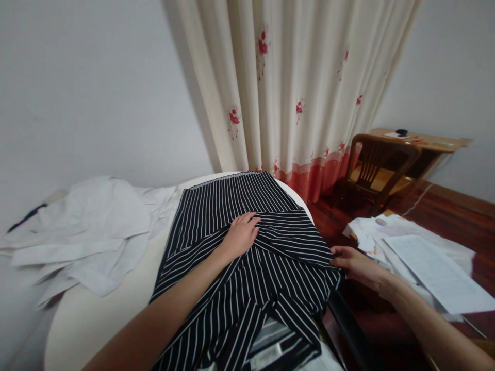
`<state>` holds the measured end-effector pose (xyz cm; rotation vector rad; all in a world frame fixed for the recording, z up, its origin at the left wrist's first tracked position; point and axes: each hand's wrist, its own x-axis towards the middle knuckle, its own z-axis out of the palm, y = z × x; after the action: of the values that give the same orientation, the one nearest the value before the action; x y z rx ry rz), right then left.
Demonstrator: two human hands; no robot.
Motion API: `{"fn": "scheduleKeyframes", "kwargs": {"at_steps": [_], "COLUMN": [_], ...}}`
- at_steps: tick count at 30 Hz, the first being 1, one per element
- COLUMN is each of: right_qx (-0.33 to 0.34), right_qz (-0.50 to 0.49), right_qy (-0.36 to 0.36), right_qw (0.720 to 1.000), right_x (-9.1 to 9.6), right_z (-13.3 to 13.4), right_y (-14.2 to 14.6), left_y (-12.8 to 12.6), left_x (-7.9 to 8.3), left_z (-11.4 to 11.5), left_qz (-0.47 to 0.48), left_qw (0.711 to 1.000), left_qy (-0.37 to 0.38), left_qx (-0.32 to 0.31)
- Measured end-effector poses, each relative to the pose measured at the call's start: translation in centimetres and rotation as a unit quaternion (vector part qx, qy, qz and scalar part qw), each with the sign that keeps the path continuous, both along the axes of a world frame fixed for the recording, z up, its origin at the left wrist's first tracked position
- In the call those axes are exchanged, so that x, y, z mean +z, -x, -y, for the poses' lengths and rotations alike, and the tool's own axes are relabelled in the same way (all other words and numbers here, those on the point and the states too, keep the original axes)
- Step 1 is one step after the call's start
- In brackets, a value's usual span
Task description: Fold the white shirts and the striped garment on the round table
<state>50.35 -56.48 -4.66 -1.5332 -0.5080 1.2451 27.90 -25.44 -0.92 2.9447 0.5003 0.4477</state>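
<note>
A black shirt with white stripes (216,206) lies spread on a round white table (104,324), its collar and a pale label toward me. Both sleeves are folded inward across the body. My left hand (243,234) rests flat on the middle of the shirt, fingers stretched out over the folded sleeves. At the right edge, my right hand (353,264) pinches the shirt's fabric near the shoulder, just past the table's rim.
White garments (88,226) are heaped on the table's left side by the wall. At the right lie papers (436,268) on white cloth. Behind stand a wooden chair (371,170) and a desk (433,141). A flowered curtain (286,77) hangs beyond the table.
</note>
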Motion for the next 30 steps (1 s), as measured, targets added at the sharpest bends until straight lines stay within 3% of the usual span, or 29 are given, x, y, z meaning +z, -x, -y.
{"fn": "scheduleKeyframes", "kwargs": {"at_steps": [6, 9, 11, 14, 17, 20, 22, 26, 30], "right_qx": [0.077, 0.086, 0.024, -0.070, -0.019, 0.075, 0.115, 0.138, 0.129], "right_qz": [0.053, 0.173, 0.321, 0.532, 0.631, 0.684, 0.704, 0.715, 0.728], "right_qy": [0.014, 0.052, 0.049, -0.025, -0.098, -0.088, -0.045, 0.030, 0.031], "right_qw": [0.996, 0.980, 0.945, 0.843, 0.769, 0.720, 0.699, 0.685, 0.673], "right_x": [0.7, 0.3, 0.1, 0.3, 0.9, 0.9, 0.4, -1.1, -1.2], "right_z": [1.0, 0.5, -1.0, -4.8, -9.4, -13.0, -14.5, -15.2, -14.6], "right_y": [-0.2, -1.5, -2.6, -3.1, -2.1, -0.7, -0.3, -0.5, -0.8], "left_y": [0.3, 0.8, 1.1, 1.2, 1.2, 1.3, 1.4, 1.4, 1.4], "left_x": [-1.5, -2.4, -2.7, -2.9, -2.9, -2.8, -2.7, -2.8, -2.1], "left_z": [-0.7, -0.7, -0.6, -0.4, -0.3, -0.2, -0.1, 0.3, -0.3], "left_qz": [-0.062, -0.089, -0.090, -0.078, -0.065, -0.056, -0.050, -0.040, 0.023], "left_qw": [0.997, 0.995, 0.995, 0.996, 0.997, 0.997, 0.997, 0.997, 0.991], "left_qy": [0.039, 0.046, 0.044, 0.041, 0.042, 0.046, 0.050, 0.068, 0.133], "left_qx": [0.021, 0.016, 0.013, 0.013, 0.011, 0.008, 0.008, 0.008, 0.014]}}
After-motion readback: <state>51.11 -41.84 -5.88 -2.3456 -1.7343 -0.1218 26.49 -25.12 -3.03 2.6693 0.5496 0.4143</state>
